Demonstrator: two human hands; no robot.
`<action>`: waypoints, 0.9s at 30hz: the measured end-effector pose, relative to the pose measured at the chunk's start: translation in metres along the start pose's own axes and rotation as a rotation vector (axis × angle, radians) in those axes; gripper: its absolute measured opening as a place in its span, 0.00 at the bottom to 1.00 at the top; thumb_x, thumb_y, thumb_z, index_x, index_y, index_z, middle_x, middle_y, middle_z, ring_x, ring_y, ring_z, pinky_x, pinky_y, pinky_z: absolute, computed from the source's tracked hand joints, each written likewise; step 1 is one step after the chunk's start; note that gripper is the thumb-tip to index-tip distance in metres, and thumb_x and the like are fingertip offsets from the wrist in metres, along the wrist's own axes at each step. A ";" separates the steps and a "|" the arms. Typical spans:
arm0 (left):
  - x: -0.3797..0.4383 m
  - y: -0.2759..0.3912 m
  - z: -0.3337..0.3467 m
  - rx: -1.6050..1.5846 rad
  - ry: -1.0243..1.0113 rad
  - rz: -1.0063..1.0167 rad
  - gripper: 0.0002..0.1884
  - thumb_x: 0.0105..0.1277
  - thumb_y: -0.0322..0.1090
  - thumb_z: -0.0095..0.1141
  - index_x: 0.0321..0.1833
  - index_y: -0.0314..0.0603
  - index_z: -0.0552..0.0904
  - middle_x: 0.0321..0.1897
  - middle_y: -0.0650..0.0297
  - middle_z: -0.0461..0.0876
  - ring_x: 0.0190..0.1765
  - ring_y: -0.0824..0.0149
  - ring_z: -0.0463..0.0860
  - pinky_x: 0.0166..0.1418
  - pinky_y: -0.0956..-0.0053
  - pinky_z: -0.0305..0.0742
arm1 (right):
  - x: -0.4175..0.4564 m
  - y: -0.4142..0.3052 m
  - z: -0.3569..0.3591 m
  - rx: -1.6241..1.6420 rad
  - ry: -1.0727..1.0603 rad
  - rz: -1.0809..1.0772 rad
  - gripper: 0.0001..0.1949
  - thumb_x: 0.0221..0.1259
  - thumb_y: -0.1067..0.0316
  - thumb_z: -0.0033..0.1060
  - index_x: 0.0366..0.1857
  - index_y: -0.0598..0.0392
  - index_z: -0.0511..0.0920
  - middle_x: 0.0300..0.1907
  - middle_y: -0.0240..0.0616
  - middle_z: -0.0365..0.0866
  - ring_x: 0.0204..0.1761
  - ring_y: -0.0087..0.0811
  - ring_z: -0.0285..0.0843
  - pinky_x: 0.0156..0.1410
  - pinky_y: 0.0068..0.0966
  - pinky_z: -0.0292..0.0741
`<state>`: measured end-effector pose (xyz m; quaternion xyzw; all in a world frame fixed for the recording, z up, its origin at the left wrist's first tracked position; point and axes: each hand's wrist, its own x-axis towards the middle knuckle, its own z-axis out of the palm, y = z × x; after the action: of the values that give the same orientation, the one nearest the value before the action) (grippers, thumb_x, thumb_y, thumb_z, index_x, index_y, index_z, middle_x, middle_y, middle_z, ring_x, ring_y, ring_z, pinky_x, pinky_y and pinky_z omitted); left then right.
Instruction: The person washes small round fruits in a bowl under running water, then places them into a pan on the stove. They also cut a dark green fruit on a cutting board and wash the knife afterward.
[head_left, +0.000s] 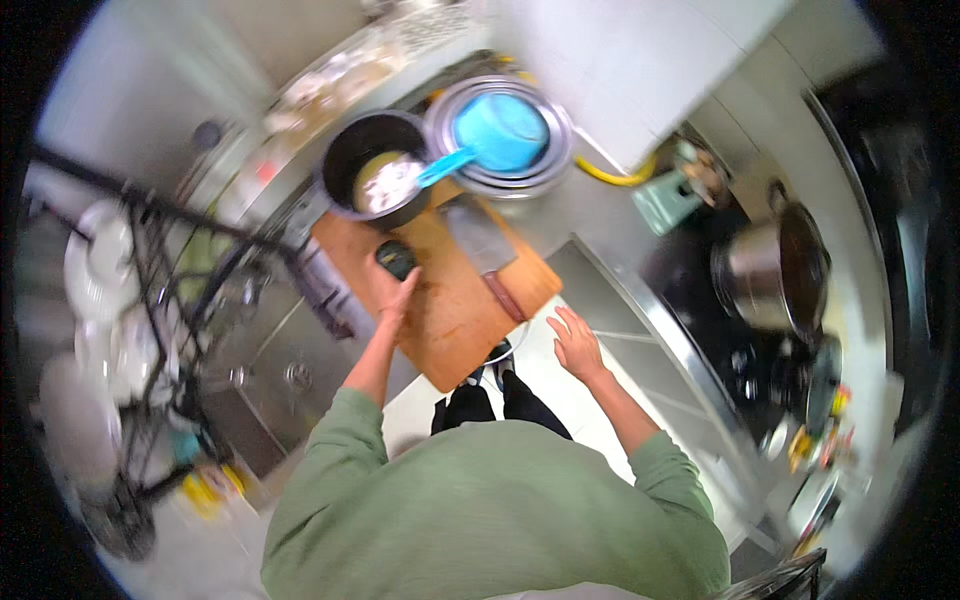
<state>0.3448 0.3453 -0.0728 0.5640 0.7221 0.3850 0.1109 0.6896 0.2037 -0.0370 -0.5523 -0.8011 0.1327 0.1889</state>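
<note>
My left hand (390, 289) grips a small dark rounded object (395, 259) with a little marking on it, over the left part of a wooden cutting board (450, 315). My right hand (577, 345) is off the board's right corner, fingers spread, holding nothing. A cleaver (480, 236) with a brown handle lies flat on the board. Behind the board stands a dark pot (337, 191) with pale liquid and whitish pieces inside. Beside it, a blue ladle-like scoop (499, 131) rests on stacked metal bowls (555, 165), its handle reaching over the pot's rim.
To the left are a metal sink (277, 360) and a black dish rack (202, 217) with white dishes. On the right, a large steel pot (761, 274) stands on a black stove (675, 262), near a light green container (664, 202). A yellow hose (615, 176) curves behind.
</note>
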 end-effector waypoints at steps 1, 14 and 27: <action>0.001 0.015 -0.010 0.089 -0.060 0.028 0.43 0.37 0.46 0.71 0.55 0.33 0.64 0.48 0.49 0.69 0.53 0.51 0.70 0.57 0.63 0.65 | -0.027 0.000 -0.005 -0.013 0.024 0.123 0.23 0.45 0.76 0.55 0.51 0.53 0.70 0.57 0.46 0.65 0.61 0.46 0.62 0.63 0.37 0.63; -0.248 0.163 0.013 -0.435 -0.488 0.924 0.43 0.50 0.39 0.53 0.67 0.28 0.51 0.67 0.39 0.45 0.70 0.41 0.44 0.71 0.52 0.41 | -0.494 -0.107 0.045 -0.171 0.472 1.401 0.26 0.39 0.75 0.53 0.51 0.56 0.67 0.56 0.51 0.64 0.59 0.50 0.61 0.61 0.40 0.64; -0.715 0.365 0.138 0.350 -1.336 1.306 0.44 0.42 0.35 0.64 0.63 0.31 0.57 0.66 0.41 0.48 0.69 0.40 0.43 0.70 0.50 0.41 | -0.856 -0.193 0.022 -0.211 0.853 2.185 0.27 0.43 0.73 0.55 0.54 0.56 0.65 0.59 0.53 0.58 0.62 0.50 0.57 0.64 0.40 0.61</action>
<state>0.9359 -0.2143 -0.1138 0.9684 0.0986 -0.1449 0.1776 0.7907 -0.6650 -0.1090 -0.9582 0.2183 -0.0382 0.1810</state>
